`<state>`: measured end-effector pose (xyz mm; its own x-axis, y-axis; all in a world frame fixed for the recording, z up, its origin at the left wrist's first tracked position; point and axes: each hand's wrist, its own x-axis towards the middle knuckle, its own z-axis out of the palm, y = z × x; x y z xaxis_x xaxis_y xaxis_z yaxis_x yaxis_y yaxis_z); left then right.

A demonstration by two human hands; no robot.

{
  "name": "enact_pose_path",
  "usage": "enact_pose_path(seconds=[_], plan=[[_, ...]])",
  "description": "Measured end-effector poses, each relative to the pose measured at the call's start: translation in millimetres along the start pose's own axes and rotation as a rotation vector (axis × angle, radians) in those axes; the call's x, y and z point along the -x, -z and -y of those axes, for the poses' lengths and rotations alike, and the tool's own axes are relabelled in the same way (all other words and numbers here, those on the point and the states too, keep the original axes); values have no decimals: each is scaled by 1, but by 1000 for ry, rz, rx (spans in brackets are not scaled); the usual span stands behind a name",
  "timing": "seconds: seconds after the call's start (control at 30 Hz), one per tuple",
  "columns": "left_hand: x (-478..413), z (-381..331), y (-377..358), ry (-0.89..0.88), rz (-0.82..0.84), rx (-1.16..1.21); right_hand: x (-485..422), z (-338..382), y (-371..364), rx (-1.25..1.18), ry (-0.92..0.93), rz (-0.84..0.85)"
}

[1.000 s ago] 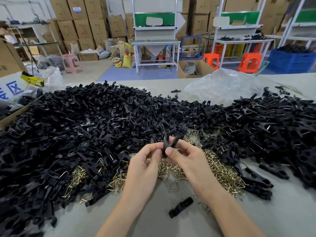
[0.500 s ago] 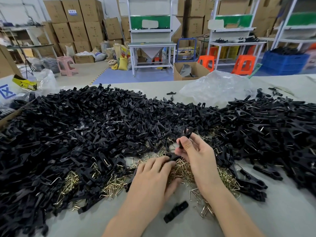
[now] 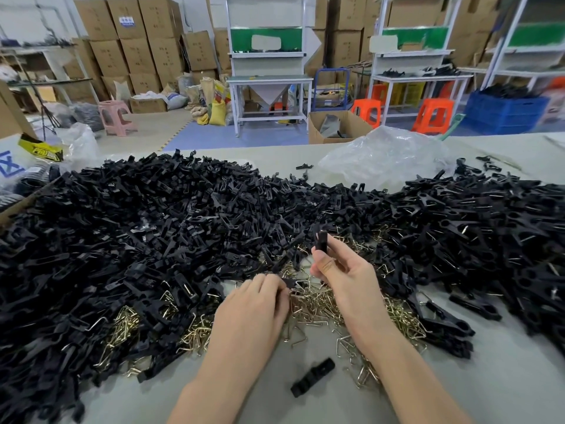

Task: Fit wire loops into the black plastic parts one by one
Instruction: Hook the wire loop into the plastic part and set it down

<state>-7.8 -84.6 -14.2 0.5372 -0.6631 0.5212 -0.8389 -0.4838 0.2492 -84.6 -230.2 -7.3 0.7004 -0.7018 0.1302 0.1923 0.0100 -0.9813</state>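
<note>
Nearest the person, one loose black plastic part [image 3: 312, 377] lay alone on the grey table [image 3: 495, 381], between the two forearms. Left hand [image 3: 253, 310] was palm down on the brass-coloured wire loops [image 3: 324, 307], fingers curled toward a small black piece at their tips; whether they pinched it or a loop could not be told. Right hand [image 3: 345, 280] was raised just beyond, thumb and fingers pinching a clip half [image 3: 321, 241] that stood upright above the loops. The loops lay in a low spread under and around both hands, running beneath the big heap of black parts [image 3: 153, 228] that covered the table from left to right. Behind the heap sat a crumpled clear plastic bag [image 3: 382, 154]. Off the table: an open cardboard box [image 3: 360, 125], orange stools [image 3: 432, 114], a pink stool [image 3: 117, 117], a blue crate [image 3: 504, 114], a white workbench [image 3: 270, 79], and stacked cartons [image 3: 137, 47].
</note>
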Motion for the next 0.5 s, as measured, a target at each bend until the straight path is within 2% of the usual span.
enact_pose_path(seconds=[0.17, 0.3, 0.4, 0.5], plan=[[0, 10, 2, 189, 66, 216, 1, 0, -2, -6, -22, -1], [2, 12, 5, 272, -42, 414, 2, 3, -2, -72, -47, 11], [-1, 8, 11, 402, -120, 709, 3, 7, -2, -245, -114, 109], [-4, 2, 15, 465, -165, 852, 6, 7, -8, -390, -216, 246]])
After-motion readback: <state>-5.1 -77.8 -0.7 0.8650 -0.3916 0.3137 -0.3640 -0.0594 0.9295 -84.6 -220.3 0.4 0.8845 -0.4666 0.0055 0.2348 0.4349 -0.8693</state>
